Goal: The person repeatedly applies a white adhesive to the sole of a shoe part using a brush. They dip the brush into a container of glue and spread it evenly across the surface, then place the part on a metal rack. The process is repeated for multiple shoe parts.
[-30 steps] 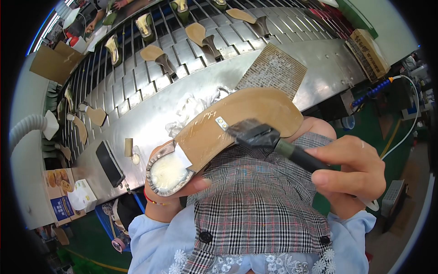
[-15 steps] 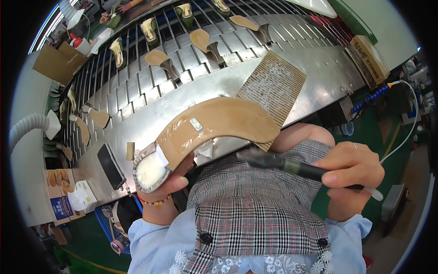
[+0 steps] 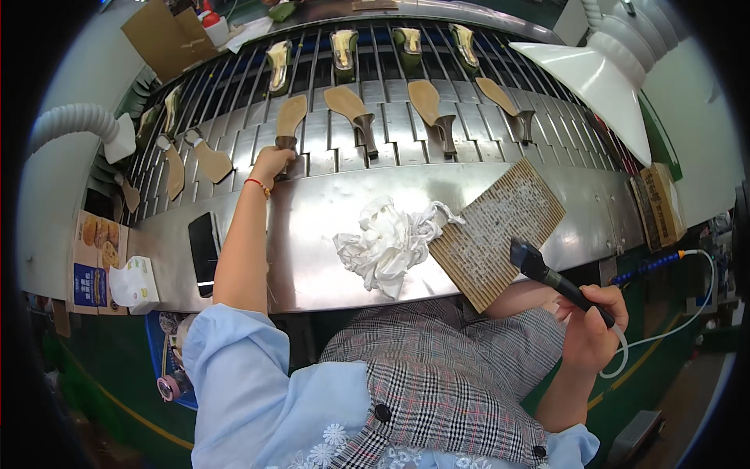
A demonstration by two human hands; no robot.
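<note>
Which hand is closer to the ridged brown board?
Right: the right hand is lower right of the board; the left hand is farther off, to its upper left.

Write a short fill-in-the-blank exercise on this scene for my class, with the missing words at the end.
1. The right hand holds a black-handled ____.
2. The left hand touches the dark ____ of a tan sole.
3. The crumpled wad beside the corrugated sheet is coloured ____.
4. The phone lies to the ____ of the left forearm.

Missing words: brush; heel; white; left.

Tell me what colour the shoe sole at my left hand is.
The shoe sole at your left hand is tan, best seen in the head view.
</note>
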